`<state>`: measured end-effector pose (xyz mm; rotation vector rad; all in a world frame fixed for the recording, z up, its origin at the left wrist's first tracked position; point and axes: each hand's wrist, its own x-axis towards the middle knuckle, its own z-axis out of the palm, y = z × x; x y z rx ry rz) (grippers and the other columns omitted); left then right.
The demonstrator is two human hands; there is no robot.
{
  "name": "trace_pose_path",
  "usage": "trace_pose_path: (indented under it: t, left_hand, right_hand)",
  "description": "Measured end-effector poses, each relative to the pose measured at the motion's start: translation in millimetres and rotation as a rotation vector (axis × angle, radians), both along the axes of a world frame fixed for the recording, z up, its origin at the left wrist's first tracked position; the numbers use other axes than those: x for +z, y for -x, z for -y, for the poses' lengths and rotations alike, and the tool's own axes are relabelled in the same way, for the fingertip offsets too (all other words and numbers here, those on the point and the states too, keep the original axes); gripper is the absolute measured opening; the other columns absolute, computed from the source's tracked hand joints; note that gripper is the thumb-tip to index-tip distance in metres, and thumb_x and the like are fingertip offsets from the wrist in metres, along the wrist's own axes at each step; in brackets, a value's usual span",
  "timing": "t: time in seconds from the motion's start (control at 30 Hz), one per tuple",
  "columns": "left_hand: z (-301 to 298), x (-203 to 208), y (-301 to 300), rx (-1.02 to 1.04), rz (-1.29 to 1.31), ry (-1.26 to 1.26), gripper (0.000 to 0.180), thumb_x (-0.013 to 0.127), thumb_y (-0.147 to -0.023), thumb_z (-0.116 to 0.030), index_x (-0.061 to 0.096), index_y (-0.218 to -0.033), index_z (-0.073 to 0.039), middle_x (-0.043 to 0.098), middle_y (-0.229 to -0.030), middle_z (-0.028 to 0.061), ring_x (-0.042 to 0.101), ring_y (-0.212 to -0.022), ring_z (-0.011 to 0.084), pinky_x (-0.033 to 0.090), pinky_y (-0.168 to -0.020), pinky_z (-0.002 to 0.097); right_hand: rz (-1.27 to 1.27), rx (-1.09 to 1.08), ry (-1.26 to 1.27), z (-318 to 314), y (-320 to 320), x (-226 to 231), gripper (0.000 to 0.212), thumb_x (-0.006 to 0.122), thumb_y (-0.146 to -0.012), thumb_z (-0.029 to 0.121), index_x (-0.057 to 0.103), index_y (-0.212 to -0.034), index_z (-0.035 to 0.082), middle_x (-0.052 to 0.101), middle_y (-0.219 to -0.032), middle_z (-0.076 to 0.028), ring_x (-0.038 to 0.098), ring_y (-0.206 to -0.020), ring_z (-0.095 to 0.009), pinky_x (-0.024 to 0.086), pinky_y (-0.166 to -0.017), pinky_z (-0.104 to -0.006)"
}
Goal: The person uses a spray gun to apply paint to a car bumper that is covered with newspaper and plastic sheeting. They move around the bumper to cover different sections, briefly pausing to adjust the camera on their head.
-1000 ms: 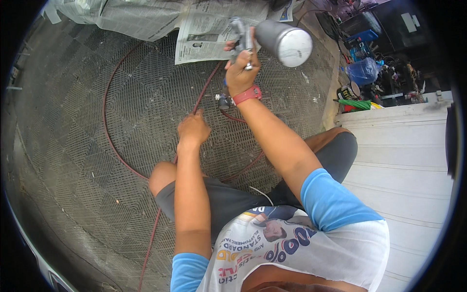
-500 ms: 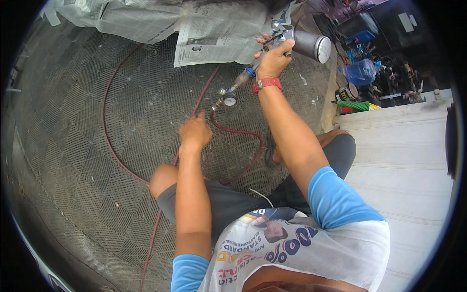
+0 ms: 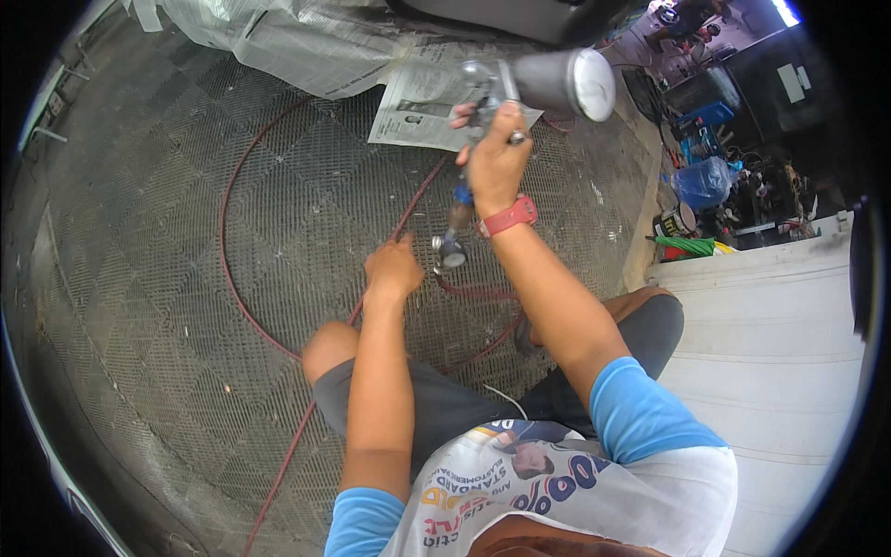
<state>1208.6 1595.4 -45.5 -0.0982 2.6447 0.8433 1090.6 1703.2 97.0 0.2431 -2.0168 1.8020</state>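
A spray gun (image 3: 490, 82) with a grey metal cup (image 3: 549, 82) is held up in my right hand (image 3: 498, 153), whose fingers wrap round its grip. The cup lies sideways, its pale round end toward the right. Below the grip hang a blue fitting, a filter and a small pressure gauge (image 3: 452, 255). From there a dark red air hose (image 3: 225, 209) runs down and loops across the floor. My left hand (image 3: 393, 269) is closed round a stretch of this hose, left of the gauge. The left fingers are partly hidden from view.
Newspaper sheets (image 3: 422, 107) hang at the top, under a dark glossy panel (image 3: 520, 20). Patterned matting (image 3: 167, 232) covers the floor. At right stand a blue plastic container (image 3: 703, 182), a paint can (image 3: 675, 220), a green folded umbrella (image 3: 687, 246) and a white ribbed panel (image 3: 761, 343).
My right hand has swung the spray gun left and up, and its cup looks larger. The view has shifted, showing the dark panel at the top. The left hand stays on the hose.
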Motion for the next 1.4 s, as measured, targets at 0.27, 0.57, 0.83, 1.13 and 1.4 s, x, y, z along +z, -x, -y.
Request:
trace_pose_path:
  t: [0.27,0.57,0.83,1.13,1.4]
  left_hand:
    - [10,0,2,0.038,0.039,0.006,0.065,0.059,-0.092,-0.011,0.053,-0.156,-0.013,0.064,-0.145,0.0222,0.061,-0.135,0.0380,0.048,-0.114,0.0493]
    - [1,0,8,-0.010,0.049,-0.038,0.064,0.060,-0.093,-0.010,0.052,-0.156,-0.009,0.061,-0.148,0.0217,0.059,-0.138,0.0381,0.046,-0.115,0.0498]
    - [-8,-9,12,-0.098,0.015,0.005,0.063,0.057,-0.095,-0.012,0.051,-0.157,-0.011,0.060,-0.149,0.0226,0.059,-0.138,0.0378,0.049,-0.114,0.0487]
    - [7,7,5,-0.045,0.098,-0.042,0.065,0.057,-0.095,-0.013,0.050,-0.159,-0.014,0.057,-0.155,0.0218,0.057,-0.142,0.0362,0.047,-0.117,0.0472]
    - [5,4,4,-0.057,0.080,-0.008,0.067,0.059,-0.094,-0.014,0.049,-0.160,-0.012,0.056,-0.156,0.0208,0.058,-0.141,0.0360,0.048,-0.115,0.0474]
  right_hand:
    - [-0.016,0.139,-0.019,3,-13,74,0.069,0.030,-0.115,0.056,0.064,-0.124,-0.004,0.076,-0.098,-0.018,0.076,-0.082,-0.021,0.049,-0.046,-0.0265]
    - [-0.079,-0.299,-0.042,-110,17,118,0.069,0.034,-0.115,0.054,0.067,-0.115,-0.007,0.076,-0.091,-0.017,0.076,-0.074,-0.021,0.051,-0.042,-0.0287]
    - [-0.087,-0.259,-0.138,-96,18,120,0.068,0.037,-0.115,0.055,0.066,-0.118,-0.006,0.077,-0.093,-0.018,0.076,-0.075,-0.021,0.050,-0.042,-0.0289]
    - [-0.073,0.247,-0.142,23,-3,138,0.071,0.034,-0.114,0.058,0.067,-0.123,-0.005,0.077,-0.096,-0.019,0.077,-0.079,-0.021,0.049,-0.044,-0.0260]
    - [-0.229,0.062,-0.024,35,17,164,0.065,0.038,-0.115,0.051,0.066,-0.105,-0.007,0.076,-0.088,-0.018,0.076,-0.070,-0.020,0.050,-0.039,-0.0271]
